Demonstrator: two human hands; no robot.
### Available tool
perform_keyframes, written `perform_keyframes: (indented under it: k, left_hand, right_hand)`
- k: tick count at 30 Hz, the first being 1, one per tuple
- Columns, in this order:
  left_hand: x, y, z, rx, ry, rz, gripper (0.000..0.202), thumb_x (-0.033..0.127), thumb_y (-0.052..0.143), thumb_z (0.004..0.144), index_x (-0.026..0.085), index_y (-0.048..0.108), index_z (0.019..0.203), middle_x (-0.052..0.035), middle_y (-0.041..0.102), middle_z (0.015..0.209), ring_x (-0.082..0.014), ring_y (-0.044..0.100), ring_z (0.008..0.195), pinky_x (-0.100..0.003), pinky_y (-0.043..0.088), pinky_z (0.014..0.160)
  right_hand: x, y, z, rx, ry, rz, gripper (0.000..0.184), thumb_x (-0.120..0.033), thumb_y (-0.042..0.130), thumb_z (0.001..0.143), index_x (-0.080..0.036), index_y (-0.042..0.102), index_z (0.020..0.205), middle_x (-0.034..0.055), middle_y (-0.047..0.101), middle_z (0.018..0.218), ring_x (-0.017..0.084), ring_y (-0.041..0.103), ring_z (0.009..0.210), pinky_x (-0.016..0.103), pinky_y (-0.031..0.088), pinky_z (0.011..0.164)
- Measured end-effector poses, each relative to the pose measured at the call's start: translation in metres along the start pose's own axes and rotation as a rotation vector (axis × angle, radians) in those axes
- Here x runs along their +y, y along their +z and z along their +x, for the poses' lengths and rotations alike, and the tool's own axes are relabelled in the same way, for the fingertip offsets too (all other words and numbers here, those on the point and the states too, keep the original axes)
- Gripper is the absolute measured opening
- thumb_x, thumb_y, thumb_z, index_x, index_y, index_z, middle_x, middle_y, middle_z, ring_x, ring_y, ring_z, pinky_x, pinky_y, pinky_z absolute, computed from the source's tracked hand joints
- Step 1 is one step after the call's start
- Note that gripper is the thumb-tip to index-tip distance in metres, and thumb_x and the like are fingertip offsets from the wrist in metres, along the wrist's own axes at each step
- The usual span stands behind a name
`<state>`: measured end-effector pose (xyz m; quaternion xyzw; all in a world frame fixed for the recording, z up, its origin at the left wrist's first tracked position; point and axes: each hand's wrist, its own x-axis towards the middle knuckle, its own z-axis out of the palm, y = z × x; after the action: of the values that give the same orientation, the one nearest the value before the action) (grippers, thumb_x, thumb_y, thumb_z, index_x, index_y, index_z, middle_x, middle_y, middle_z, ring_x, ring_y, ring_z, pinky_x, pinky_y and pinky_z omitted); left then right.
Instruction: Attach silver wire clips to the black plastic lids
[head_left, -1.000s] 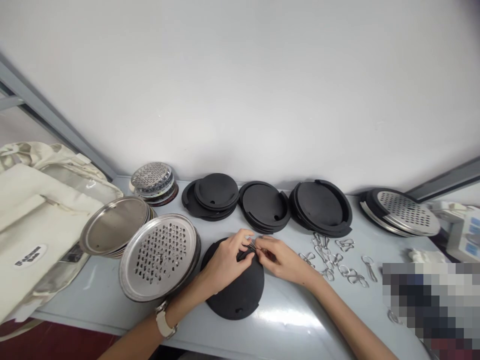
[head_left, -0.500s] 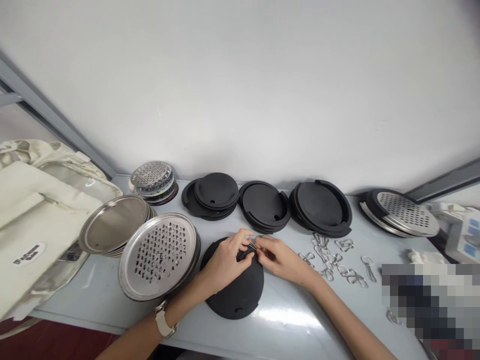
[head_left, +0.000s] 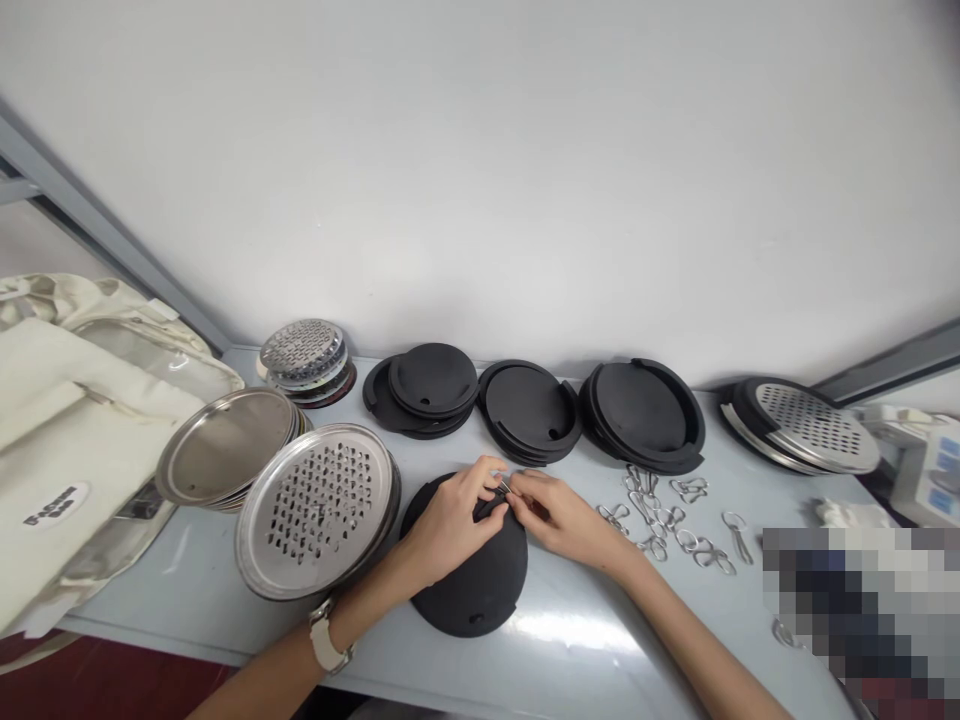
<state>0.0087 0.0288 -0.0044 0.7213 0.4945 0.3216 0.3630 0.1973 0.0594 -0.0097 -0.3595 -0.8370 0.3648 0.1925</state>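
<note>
Clip (head_left: 505, 488) in left hand (head_left: 450, 525), right hand (head_left: 564, 520), at far edge of disc (head_left: 472, 590)

Only txt, on bag label (head_left: 51, 504), illegible.

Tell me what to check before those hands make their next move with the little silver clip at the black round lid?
1. Black lid lies flat on the table: ok.
2. Left hand grips the lid's far edge: ok.
3. Right hand pinches the silver clip: ok.
4. Clip hooked into the lid: cannot tell, fingers hide it.
5. Spare clips lie beside the right hand: ok.
</note>
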Motion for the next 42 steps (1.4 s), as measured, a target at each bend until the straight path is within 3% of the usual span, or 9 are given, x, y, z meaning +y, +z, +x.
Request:
perform_keyframes:
  k: [11,23,42]
  left_hand:
    - [-0.0007,0.0006,0.0,0.0,-0.005,0.013,0.037,0.01,0.058,0.08,0.025,0.049,0.112,0.0009,0.066,0.096,-0.014,0.065,0.087,-0.028,0.051,0.084]
    - [0.001,-0.0006,-0.0004,0.045,0.043,0.023,0.041,0.012,0.059,0.077,0.026,0.046,0.113,-0.0018,0.055,0.11,-0.0116,0.06,0.079,-0.029,0.053,0.08]
    - [0.0029,0.0003,0.0001,-0.009,-0.013,0.019,0.032,0.014,0.059,0.079,0.025,0.052,0.108,0.0002,0.065,0.099,-0.014,0.065,0.083,-0.027,0.053,0.078]
  right_hand:
    - [0.0005,0.0005,-0.0023,-0.018,0.058,0.031,0.025,-0.014,0.047,0.085,-0.02,0.032,0.066,-0.0038,0.038,0.065,0.011,0.036,0.059,0.022,0.031,0.054]
    - [-0.0035,-0.0038,-0.0008,-0.006,-0.002,0.02,0.026,-0.025,0.035,0.098,-0.02,0.041,0.074,-0.0009,0.046,0.069,0.015,0.045,0.063,0.029,0.038,0.063]
    - [-0.0025,-0.0059,-0.0024,-0.064,-0.003,0.004,0.023,-0.02,0.037,0.096,-0.02,0.043,0.074,-0.0007,0.049,0.068,0.014,0.045,0.062,0.028,0.036,0.061]
